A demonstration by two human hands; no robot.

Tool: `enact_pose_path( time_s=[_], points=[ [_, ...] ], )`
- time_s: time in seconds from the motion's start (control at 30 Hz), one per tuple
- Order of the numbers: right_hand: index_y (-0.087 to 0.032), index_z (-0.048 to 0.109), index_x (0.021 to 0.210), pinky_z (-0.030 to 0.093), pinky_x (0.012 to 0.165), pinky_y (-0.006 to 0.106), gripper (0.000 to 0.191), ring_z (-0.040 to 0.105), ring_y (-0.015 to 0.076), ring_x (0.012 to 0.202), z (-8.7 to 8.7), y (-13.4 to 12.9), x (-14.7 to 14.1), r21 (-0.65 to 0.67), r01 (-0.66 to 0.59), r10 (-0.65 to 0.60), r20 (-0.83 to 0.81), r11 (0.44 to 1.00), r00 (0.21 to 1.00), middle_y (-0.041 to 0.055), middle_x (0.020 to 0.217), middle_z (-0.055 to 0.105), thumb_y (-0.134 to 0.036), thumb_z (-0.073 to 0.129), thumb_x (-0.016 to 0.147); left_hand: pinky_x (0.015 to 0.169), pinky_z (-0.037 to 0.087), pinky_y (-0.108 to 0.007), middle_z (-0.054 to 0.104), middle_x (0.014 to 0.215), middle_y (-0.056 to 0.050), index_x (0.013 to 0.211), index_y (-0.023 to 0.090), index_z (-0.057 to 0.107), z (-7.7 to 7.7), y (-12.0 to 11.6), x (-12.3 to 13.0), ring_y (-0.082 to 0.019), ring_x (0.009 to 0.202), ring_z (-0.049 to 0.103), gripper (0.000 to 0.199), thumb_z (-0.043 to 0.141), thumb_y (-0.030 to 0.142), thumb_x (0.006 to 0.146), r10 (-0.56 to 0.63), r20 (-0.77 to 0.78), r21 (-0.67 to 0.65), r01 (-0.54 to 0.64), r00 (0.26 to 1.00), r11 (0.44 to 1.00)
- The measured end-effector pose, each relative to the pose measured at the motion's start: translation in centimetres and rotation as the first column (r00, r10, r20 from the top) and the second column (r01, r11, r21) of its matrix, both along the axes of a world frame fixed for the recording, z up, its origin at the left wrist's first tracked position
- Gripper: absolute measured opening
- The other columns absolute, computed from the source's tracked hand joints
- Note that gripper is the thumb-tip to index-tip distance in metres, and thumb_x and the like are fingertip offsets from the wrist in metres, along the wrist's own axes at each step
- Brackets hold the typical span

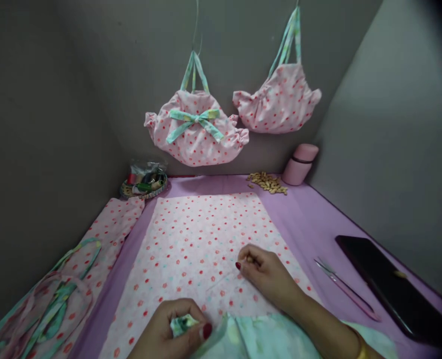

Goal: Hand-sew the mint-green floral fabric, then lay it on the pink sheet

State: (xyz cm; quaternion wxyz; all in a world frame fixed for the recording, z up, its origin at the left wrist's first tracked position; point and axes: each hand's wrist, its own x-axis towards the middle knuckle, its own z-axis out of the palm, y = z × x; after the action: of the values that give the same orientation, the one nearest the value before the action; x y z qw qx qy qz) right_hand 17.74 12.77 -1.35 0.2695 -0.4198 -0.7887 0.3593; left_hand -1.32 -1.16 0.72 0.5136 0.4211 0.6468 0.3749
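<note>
My left hand (183, 326), at the bottom centre, is closed, with mint-green patterned fabric (260, 334) gathered between thumb and fingers. The fabric spreads rightward along the bottom edge, passing under my right forearm. Higher and to the right, my right hand (266, 274) is closed in a pinch over the pink dotted cloth. A faint thread (224, 281) runs from its fingertips down to the left. Whether a needle is also in the pinch I cannot tell. Beneath both hands the pink dotted cloth (202, 224) lies flat on the purple table cover (296, 219).
Two pink dotted bags, one with a bow (196, 149) and one plain (277, 107), hang at the back. A thread basket (146, 187), folded dotted cloth (112, 219) and ties (58, 304) lie left. Peanuts (268, 183), a pink flask (299, 167), a pink-handled tool (350, 291) and a phone (385, 284) lie right.
</note>
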Motion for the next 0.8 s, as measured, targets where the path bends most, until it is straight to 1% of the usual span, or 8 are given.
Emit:
enact_pose_path(
  time_s=[0.13,0.2,0.27,0.33,0.43,0.57,0.63,0.8],
  points=[
    [-0.021,0.045,0.085,0.038,0.051,0.024,0.011,0.045,0.0132,0.055,-0.1,2.8,2.3,0.082,0.240,-0.234,-0.078,0.967,0.969,-0.0033,0.066,0.044,-0.029,0.038,0.087,0.050,0.029,-0.020,0.050,0.055,0.002,0.064,0.016,0.062,0.1,0.7,-0.6,-0.012,0.054,0.040,0.038,0.062,0.054,0.069,0.120,0.024,0.074,-0.121,0.993,0.990],
    [-0.019,0.047,0.088,0.042,0.066,0.032,0.010,0.050,0.0197,0.075,-0.2,4.0,3.3,0.142,0.331,-0.319,-0.101,0.933,0.942,0.0032,0.080,0.050,-0.027,0.044,0.082,0.048,0.029,-0.020,0.050,0.056,0.002,0.066,0.016,0.062,-0.1,0.9,-0.9,-0.012,0.053,0.040,0.038,0.064,0.055,0.068,0.168,0.036,0.080,-0.170,0.985,0.982],
    [-0.018,0.047,0.097,0.036,0.085,0.040,0.020,0.042,0.0273,0.104,-0.1,4.3,3.6,0.198,0.374,-0.353,-0.133,0.906,0.926,0.0110,0.103,0.047,-0.026,0.047,0.079,0.047,0.029,-0.019,0.049,0.055,0.002,0.067,0.016,0.062,-0.3,1.0,-1.1,-0.011,0.052,0.039,0.039,0.065,0.054,0.066,0.182,0.049,0.070,-0.185,0.982,0.980],
    [-0.018,0.048,0.096,0.033,0.090,0.040,0.017,0.038,0.0274,0.111,0.4,3.5,3.3,0.208,0.314,-0.290,-0.137,0.927,0.947,0.0119,0.108,0.046,-0.028,0.045,0.083,0.047,0.029,-0.019,0.049,0.056,0.002,0.068,0.015,0.063,-0.5,1.0,-1.2,-0.011,0.053,0.039,0.038,0.066,0.053,0.067,0.183,0.052,0.088,-0.187,0.982,0.978],
    [-0.019,0.053,0.071,0.043,0.067,0.028,0.024,0.053,0.0178,0.073,1.5,0.9,2.3,0.088,-0.021,0.025,-0.038,0.996,0.999,0.0025,0.073,0.054,-0.031,0.042,0.088,0.047,0.028,-0.019,0.048,0.058,0.002,0.068,0.014,0.063,-0.4,1.2,-1.3,-0.011,0.054,0.038,0.038,0.064,0.052,0.069,0.178,0.030,0.146,-0.181,0.984,0.973],
    [-0.017,0.054,0.060,0.031,0.044,0.019,0.027,0.043,0.0092,0.050,2.8,-2.3,1.1,-0.130,-0.444,0.454,0.063,0.887,0.889,-0.0051,0.053,0.045,-0.032,0.054,0.083,0.049,0.028,-0.020,0.047,0.059,0.002,0.072,0.013,0.063,-0.3,1.3,-1.9,-0.011,0.055,0.037,0.037,0.061,0.050,0.073,0.153,-0.042,0.195,-0.142,0.987,0.970],
    [-0.017,0.048,0.060,0.028,0.046,0.019,0.029,0.039,0.0086,0.052,3.1,-2.8,1.3,-0.186,-0.478,0.502,0.120,0.859,0.856,-0.0055,0.056,0.041,-0.029,0.048,0.086,0.048,0.025,-0.021,0.043,0.057,0.003,0.071,0.013,0.062,-0.5,1.5,-2.3,-0.011,0.053,0.034,0.038,0.058,0.050,0.074,0.151,-0.083,0.195,-0.132,0.985,0.972],
    [-0.020,0.037,0.059,0.028,0.051,0.023,0.034,0.044,0.0126,0.054,1.8,-2.1,4.1,-0.051,-0.286,0.285,0.348,0.957,0.893,-0.0037,0.056,0.044,-0.034,0.038,0.091,0.047,0.018,-0.022,0.033,0.050,0.006,0.055,0.014,0.054,-1.2,2.4,-2.9,-0.010,0.050,0.027,0.041,0.061,0.052,0.071,0.182,-0.140,0.215,-0.149,0.973,0.965]
  ],
)
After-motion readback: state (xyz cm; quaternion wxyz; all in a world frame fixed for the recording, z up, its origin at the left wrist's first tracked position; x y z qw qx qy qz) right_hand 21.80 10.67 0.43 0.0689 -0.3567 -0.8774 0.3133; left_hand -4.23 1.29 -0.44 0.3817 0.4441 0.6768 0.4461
